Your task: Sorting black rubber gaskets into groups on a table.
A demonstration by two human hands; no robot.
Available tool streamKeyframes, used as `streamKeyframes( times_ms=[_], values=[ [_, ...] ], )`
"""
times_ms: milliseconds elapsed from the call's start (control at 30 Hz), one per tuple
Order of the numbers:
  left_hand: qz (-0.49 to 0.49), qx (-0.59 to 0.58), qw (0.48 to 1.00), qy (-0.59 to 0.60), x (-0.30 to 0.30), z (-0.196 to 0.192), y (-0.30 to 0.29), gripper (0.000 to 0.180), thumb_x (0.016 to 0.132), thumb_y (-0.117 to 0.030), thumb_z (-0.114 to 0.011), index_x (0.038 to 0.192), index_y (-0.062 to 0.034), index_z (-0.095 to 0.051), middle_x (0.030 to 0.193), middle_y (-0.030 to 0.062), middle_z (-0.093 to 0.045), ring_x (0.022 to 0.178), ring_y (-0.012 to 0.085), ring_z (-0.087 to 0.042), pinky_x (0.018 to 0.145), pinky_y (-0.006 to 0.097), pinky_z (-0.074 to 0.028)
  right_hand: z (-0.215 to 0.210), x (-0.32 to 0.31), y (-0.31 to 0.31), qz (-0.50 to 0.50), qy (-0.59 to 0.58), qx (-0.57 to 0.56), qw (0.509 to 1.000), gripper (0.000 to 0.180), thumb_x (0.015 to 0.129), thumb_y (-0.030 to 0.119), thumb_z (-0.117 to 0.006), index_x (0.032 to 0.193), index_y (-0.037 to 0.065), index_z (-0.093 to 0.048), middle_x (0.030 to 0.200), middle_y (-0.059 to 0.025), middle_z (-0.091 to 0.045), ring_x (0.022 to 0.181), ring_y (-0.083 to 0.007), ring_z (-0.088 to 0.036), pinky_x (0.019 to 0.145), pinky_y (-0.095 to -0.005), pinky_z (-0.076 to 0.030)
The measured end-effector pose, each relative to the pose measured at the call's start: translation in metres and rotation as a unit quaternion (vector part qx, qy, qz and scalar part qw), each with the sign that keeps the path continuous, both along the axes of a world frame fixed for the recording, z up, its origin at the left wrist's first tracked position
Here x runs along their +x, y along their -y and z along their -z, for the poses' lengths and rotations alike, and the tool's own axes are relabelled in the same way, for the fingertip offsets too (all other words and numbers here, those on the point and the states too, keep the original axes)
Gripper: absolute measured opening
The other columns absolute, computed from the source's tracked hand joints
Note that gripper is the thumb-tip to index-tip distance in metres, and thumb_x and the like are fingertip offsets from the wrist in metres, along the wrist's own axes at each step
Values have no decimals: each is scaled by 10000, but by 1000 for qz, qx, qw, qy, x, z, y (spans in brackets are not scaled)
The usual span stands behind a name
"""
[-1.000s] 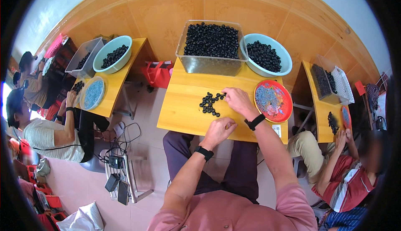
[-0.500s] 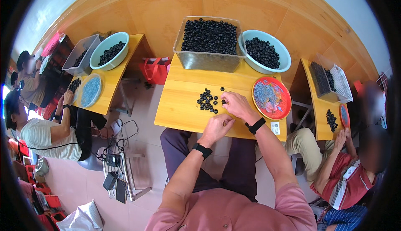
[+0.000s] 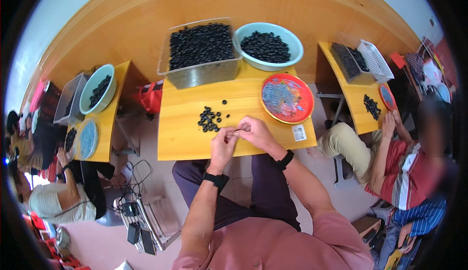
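Observation:
My left hand [image 3: 224,145] and my right hand [image 3: 257,133] meet at the fingertips over the near part of the yellow table [image 3: 183,140]. Both are closed in a pinch. A small dark sliver shows between them, too covered by fingers to name. Just beyond my left hand lies a loose group of small black ring-shaped pieces [image 3: 209,120], with one black ring [image 3: 224,102] apart from the rest. To the right of my hands sits a round red tray [image 3: 306,98] with a floral pattern, holding many small blue-grey pieces [image 3: 279,97].
Along the back stand a clear plastic bin [image 3: 204,74] and a light-blue basin [image 3: 269,67], both full of black pieces. A white label [image 3: 299,133] lies near the right corner. People sit at tables on both sides. Cables and a metal stand [image 3: 146,216] are on the floor at left.
My right hand has left the edge of the black rings and come to my left hand; their fingertips now meet. The whole view has swung, shifting the table leftward.

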State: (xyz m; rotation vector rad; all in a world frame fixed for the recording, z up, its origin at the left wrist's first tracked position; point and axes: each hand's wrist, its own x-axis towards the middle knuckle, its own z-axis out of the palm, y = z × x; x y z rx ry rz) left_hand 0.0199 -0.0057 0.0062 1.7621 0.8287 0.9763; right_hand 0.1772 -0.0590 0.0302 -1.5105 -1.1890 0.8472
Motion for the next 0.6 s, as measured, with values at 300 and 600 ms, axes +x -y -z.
streamKeyframes(
  times_ms=[300,600],
  values=[
    [46,-34,998,-18,4,-11,2,169,875,-38,-748,1001,17,-650,798,31,-690,708,68,-603,661,235,-507,0,9,9,-5,-76,-39,996,127,858,71,-721,906,-22,-649,787,-66,-683,709,-115,-641,651,-281,-525],
    [34,-24,998,-53,4,-19,4,162,862,-70,-761,941,13,-646,747,41,-670,667,87,-607,638,255,-509,-26,101,34,209,332,-10,920,109,870,128,-647,935,70,-713,885,-176,-723,849,-350,-705,729,-456,-555]
  ],
)
